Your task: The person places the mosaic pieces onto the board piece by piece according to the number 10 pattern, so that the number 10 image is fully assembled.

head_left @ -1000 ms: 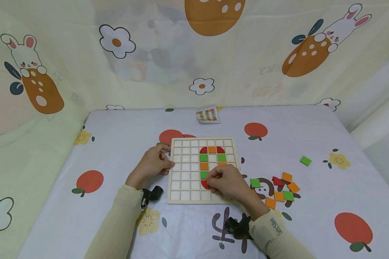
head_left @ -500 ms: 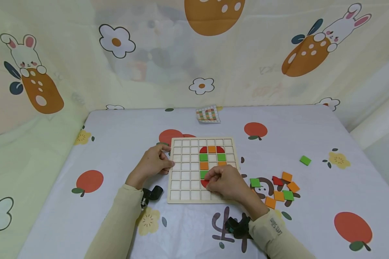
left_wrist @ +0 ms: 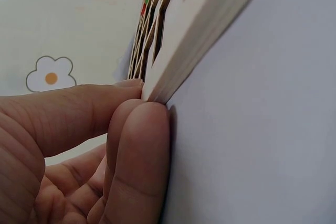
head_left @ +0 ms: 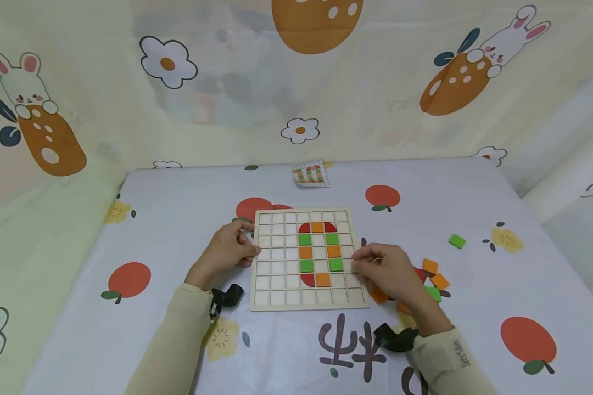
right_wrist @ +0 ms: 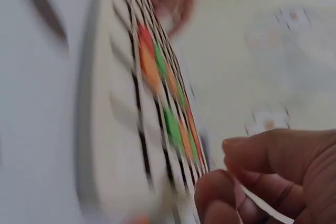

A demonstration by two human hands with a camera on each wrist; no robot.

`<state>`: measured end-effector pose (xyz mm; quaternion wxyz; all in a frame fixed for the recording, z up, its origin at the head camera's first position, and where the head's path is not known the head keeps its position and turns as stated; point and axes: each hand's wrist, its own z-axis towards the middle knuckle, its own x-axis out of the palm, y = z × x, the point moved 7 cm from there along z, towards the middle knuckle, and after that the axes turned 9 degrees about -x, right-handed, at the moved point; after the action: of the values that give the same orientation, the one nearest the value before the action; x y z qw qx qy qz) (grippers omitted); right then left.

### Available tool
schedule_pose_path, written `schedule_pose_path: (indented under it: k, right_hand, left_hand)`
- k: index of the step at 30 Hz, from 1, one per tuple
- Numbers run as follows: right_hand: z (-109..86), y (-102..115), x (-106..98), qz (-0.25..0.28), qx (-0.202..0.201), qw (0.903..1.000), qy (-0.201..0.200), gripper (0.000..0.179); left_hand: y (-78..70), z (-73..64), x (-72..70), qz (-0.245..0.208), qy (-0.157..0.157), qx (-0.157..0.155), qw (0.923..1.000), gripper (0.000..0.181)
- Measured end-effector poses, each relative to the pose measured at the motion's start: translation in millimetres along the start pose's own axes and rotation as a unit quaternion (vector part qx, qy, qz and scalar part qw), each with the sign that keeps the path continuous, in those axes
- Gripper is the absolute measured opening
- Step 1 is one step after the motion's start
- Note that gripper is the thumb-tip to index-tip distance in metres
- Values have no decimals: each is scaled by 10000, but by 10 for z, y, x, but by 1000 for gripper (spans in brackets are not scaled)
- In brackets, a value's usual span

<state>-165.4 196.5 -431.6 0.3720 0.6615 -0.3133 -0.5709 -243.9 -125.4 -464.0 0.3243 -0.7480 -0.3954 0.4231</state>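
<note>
A pale wooden grid board lies flat on the table, with red, orange and green tiles forming a ring-like outline in its cells. My left hand pinches the board's left edge; the left wrist view shows the thumb on the rim and fingertips against its side. An orange tile sits in the lower row beside a rounded red tile. My right hand hovers at the board's right edge, fingers loosely bent with no tile visible between them. It partly covers the loose tiles.
Loose orange tiles and other red and green ones lie right of the board. A single green tile lies farther off. Behind the board rests a small printed pattern card. A patterned cloth covers the table.
My right hand has left the board's lower row and moved right. An orange tile now shows in the cell where its fingers were. My left hand keeps its hold on the board's edge.
</note>
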Motion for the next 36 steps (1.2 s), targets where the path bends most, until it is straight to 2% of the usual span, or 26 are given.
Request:
schedule_pose_path:
  k: [5, 8, 13, 21, 27, 31, 36]
  right_hand:
    - [-151, -299, -489, -666, 511, 9959, -350, 28]
    - [-229, -424, -669, -1331, 712, 9875, -445, 29]
    - [-299, -534, -758, -1717, 1017, 9790, -415, 29]
    - [-316, -526, -752, -1747, 1075, 9780, -376, 18]
    - [-322, -481, -707, -1382, 866, 9857, -427, 19]
    - [-295, -421, -617, -446, 647, 9956, -510, 29]
    - [-245, -380, -453, 705, 801, 9933, -452, 39]
  left_hand:
    - [-13, -20, -26, 41, -28, -14, 10000, 56]
    - [-17, -27, -37, 54, -49, -65, 10000, 56]
    - [-8, -17, -37, 51, -56, -97, 9999, 55]
    - [-1, 0, -14, -14, -11, -115, 9999, 56]
    - [-1, 8, -2, -3, -36, -118, 9999, 57]
    - [7, 11, -9, -22, -52, -85, 9999, 56]
    - [22, 13, -5, -18, -60, -102, 9999, 56]
